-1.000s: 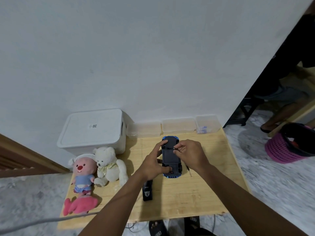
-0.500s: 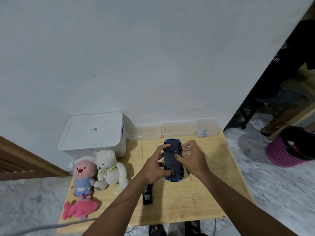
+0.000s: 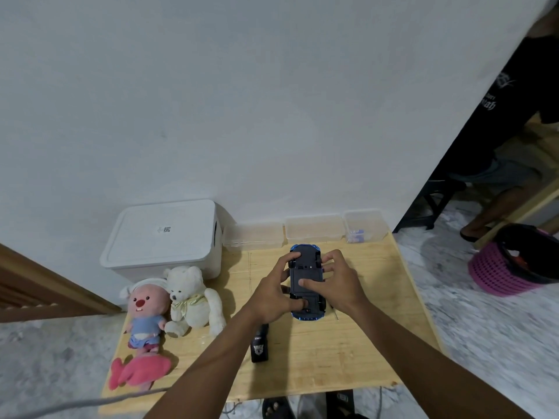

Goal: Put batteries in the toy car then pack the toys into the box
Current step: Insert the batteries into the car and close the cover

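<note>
A blue toy car (image 3: 305, 267) lies upside down on the wooden table (image 3: 372, 343), its dark underside up. My left hand (image 3: 272, 294) grips its left side, thumb on the underside near the close end. My right hand (image 3: 337, 282) holds the right side, with its thumb pressing on the middle panel of the underside. A white lidded box (image 3: 163, 237) stands at the back left. A pink plush (image 3: 145, 316), a white teddy bear (image 3: 190, 300) and a pink-red soft toy (image 3: 136, 373) lie at the left. A clear tub with small purple batteries (image 3: 358, 235) is at the back.
A black remote (image 3: 260, 346) lies near my left forearm. A thin screwdriver (image 3: 335, 313) lies by my right wrist. Two more clear tubs (image 3: 314, 229) line the wall. A seated person (image 3: 499, 140) and a pink basket (image 3: 508, 267) are at the right, beyond the table.
My right hand let go of the car's far end and came down onto its right side, thumb now pressing the middle of the underside. The left hand kept its hold.
</note>
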Action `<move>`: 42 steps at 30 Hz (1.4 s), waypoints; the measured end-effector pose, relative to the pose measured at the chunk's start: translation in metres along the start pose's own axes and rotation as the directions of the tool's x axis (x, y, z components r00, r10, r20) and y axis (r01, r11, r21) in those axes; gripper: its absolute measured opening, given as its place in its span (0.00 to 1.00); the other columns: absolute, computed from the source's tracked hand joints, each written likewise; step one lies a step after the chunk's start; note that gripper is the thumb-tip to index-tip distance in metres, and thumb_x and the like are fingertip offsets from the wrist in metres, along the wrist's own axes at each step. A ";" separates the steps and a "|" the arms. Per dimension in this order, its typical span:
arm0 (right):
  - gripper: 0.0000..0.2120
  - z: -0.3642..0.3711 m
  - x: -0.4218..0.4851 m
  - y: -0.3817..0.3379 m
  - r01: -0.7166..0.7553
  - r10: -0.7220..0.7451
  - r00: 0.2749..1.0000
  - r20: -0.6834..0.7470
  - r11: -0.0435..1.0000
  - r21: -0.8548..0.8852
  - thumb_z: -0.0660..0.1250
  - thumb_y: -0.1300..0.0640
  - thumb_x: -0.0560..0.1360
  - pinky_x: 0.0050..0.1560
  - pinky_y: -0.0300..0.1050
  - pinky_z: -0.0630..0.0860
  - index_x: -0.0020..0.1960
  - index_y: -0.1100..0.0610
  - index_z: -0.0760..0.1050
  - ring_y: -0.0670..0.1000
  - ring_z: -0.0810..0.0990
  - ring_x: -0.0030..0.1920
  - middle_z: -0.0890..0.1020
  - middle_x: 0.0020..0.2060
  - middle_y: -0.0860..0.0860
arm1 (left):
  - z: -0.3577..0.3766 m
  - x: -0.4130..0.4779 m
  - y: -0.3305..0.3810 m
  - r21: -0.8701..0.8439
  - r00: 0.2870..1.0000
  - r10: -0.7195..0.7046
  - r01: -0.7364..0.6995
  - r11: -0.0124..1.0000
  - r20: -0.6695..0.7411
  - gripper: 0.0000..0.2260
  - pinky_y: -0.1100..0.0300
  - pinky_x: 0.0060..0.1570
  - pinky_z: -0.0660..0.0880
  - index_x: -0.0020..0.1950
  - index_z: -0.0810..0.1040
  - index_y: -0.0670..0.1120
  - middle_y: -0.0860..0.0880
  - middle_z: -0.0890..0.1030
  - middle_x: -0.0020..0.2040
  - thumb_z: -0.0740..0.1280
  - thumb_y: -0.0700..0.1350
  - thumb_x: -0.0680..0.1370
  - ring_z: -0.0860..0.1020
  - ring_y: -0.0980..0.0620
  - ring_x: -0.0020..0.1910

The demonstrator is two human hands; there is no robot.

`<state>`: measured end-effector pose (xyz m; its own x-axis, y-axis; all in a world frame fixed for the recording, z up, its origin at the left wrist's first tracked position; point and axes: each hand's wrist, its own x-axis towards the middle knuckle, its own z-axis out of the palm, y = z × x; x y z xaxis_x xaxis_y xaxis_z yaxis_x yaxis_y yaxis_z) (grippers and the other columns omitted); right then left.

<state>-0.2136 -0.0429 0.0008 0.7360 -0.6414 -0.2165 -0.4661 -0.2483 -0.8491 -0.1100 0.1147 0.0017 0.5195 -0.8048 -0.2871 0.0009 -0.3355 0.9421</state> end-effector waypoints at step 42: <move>0.04 -0.012 0.046 0.057 -0.005 0.008 0.999 -0.053 0.999 0.039 0.73 0.59 0.76 0.49 0.46 0.83 0.50 0.53 0.86 0.45 0.85 0.47 0.87 0.45 0.46 | 0.001 0.018 -0.032 -0.097 0.991 -0.118 0.112 0.989 -0.061 0.39 0.55 0.53 0.82 0.72 0.68 0.63 0.53 0.78 0.66 0.77 0.32 0.70 0.81 0.51 0.58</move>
<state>-0.2116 -0.0951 -0.0517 0.7054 -0.6809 -0.1970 -0.4505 -0.2160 -0.8663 -0.1016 0.1105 -0.0343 0.5673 -0.7280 -0.3848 0.1414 -0.3743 0.9165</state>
